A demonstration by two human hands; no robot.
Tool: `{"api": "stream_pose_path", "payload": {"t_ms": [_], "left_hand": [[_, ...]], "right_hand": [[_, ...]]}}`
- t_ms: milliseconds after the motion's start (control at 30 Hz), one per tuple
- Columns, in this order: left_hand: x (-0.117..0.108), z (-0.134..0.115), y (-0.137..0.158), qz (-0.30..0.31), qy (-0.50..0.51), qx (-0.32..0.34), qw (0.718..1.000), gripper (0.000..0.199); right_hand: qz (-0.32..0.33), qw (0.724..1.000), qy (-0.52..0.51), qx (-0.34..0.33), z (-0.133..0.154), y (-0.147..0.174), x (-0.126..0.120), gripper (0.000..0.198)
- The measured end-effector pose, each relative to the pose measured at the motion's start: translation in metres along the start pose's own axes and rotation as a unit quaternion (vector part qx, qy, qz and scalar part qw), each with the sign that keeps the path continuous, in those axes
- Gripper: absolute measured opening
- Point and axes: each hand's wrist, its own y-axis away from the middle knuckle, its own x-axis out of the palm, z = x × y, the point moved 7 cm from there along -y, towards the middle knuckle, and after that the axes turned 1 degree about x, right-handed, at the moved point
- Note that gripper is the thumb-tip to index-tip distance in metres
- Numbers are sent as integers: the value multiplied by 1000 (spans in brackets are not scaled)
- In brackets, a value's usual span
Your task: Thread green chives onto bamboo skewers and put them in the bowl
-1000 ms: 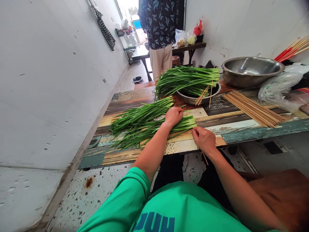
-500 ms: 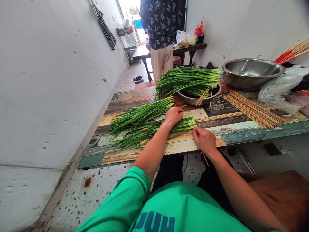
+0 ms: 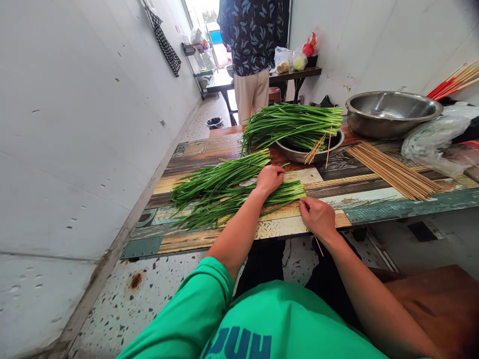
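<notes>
My left hand (image 3: 270,179) is closed at the near bundle of garlic chives (image 3: 287,192), its fingers curled round some of the green stalks; exactly what lies under the fingertips is partly hidden. Beside the pale cut ends of that bundle, my right hand (image 3: 318,215) is shut on a thin bamboo skewer (image 3: 319,246), whose lower end sticks out below the palm past the table edge. The skewer's other end is hidden by the fingers. A second bundle of garlic chives (image 3: 220,175) lies just behind, leaves pointing left.
A larger heap of chives (image 3: 292,124) rests on a metal bowl (image 3: 333,144), with several skewers leaning there. Loose bamboo skewers (image 3: 392,169) lie to the right, near a big steel basin (image 3: 389,127) and a plastic bag (image 3: 424,144). A person (image 3: 250,50) stands beyond the table.
Both hands keep nearly the same place and grip. The whole view shifts very slightly; the chives and skewer look unchanged.
</notes>
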Motion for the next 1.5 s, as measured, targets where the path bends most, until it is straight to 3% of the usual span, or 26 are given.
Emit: {"api": "stream_pose_path", "payload": {"t_ms": [767, 900, 1100, 1167, 1300, 1400, 1500], "left_hand": [[1, 2, 0, 10, 52, 13, 999, 27], [2, 3, 1, 33, 74, 23, 996, 27], [4, -1, 4, 131, 83, 84, 984, 22], [-2, 1, 2, 98, 46, 64, 992, 24], [-17, 7, 0, -26, -94, -39, 995, 30], [-13, 10, 0, -27, -142, -75, 987, 37], [-9, 13, -4, -9, -122, -68, 990, 31]], "right_hand": [[8, 1000, 3, 2, 0, -1, 0, 28], [13, 1000, 1, 5, 0, -1, 0, 28], [5, 1000, 5, -3, 1, 0, 0, 28], [8, 1000, 5, -3, 1, 0, 0, 27], [13, 1000, 9, -3, 1, 0, 1, 26], [14, 1000, 10, -2, 1, 0, 2, 27], [8, 1000, 10, -1, 1, 0, 2, 26]]}}
